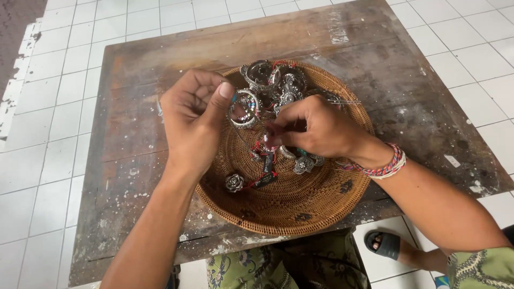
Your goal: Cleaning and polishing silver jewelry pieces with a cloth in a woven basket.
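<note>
The hands work over a round woven basket (300, 208) set on a worn wooden bench (160, 139). In the head view, the left hand (193, 115) is curled, thumb raised, pinching a wide silver bangle (245, 108) with coloured stones at the basket's far left rim. The right hand (316, 128), a braided bracelet (388, 163) on its wrist, has its fingertips closed on a thin red string (266, 144) that runs down to small dark tags (266, 171) lying in the basket. Whether the string is tied to the bangle I cannot tell.

More silver pieces (276, 80) are heaped at the far side of the basket, touching one another; a silver flower ring (234, 182) lies alone on the near left of the weave, and another ornate ring (303, 165) sits just under the right hand.

As a judgement, the risk is tangling: red strings cross among the heaped pieces, so a pull on one could drag its neighbours or tip a piece over the low rim onto the bench or the white tiled floor (53, 107). The pinch on the bangle is light, and a tug could twist it free
</note>
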